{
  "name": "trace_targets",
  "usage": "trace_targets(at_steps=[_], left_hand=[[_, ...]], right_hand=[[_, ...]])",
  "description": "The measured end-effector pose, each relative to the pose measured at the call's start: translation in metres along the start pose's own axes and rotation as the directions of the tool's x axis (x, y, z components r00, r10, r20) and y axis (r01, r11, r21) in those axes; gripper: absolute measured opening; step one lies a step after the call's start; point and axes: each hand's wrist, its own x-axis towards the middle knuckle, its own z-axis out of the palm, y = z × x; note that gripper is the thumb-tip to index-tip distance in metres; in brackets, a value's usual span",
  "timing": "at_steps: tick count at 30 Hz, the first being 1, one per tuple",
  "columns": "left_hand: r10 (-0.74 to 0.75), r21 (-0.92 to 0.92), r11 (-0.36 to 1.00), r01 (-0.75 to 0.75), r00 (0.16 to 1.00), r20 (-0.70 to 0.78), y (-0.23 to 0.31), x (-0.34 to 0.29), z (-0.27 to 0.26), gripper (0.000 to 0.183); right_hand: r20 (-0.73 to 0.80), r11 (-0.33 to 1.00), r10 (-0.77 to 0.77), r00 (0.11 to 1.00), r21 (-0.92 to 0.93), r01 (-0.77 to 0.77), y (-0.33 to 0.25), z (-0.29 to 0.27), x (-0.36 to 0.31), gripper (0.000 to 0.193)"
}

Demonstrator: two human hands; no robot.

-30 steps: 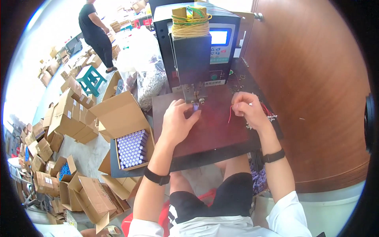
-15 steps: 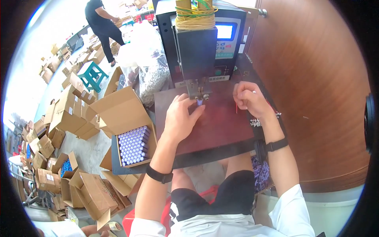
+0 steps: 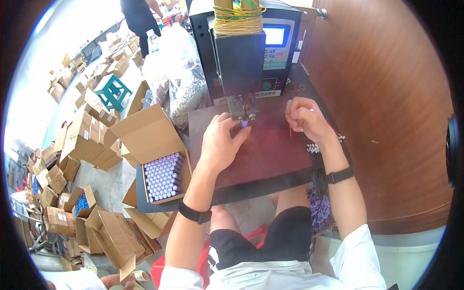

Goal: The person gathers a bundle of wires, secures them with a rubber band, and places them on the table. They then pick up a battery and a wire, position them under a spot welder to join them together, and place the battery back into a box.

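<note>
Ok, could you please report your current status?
Left grip around purple cylinder, under machine head. Right grip pinching red wire. Open cardboard box at left, seemingly out of the way.

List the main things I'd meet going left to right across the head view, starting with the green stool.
Green stool, boxed purple cells, left hand gripping a single purple cell, lit screen, right hand with a red wire, brown wooden panel.

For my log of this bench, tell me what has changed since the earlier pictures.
The background person has moved right and up the picture, partly past its top edge. The right hand has shifted slightly forward, the red wire still in its grip. The left hand stays on the purple cell at the machine.
</note>
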Motion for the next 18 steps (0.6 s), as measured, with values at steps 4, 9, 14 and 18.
trace_targets(at_steps=[4,9,14,18], left_hand=[[0.015,0.000,1.000,-0.015,1.000,0.001,0.004,0.001,-0.002,0.027],[-0.178,-0.177,0.968,0.177,0.984,0.014,0.000,0.001,-0.001,0.026],[-0.206,-0.241,0.951,0.195,0.978,-0.023,0.007,-0.002,-0.003,0.027],[-0.292,-0.254,0.925,0.283,0.957,0.003,0.002,-0.001,-0.005,0.026]], right_hand=[[-0.011,1.000,-0.004,1.000,0.000,0.004,-0.001,-0.002,-0.002,0.012],[-0.059,1.000,-0.003,0.998,0.029,0.005,-0.003,0.010,-0.009,0.010],[-0.183,0.999,0.005,0.983,-0.035,-0.012,0.000,0.031,-0.020,0.008],[-0.367,0.987,-0.039,0.929,-0.162,-0.023,0.003,0.067,-0.019,0.010]])
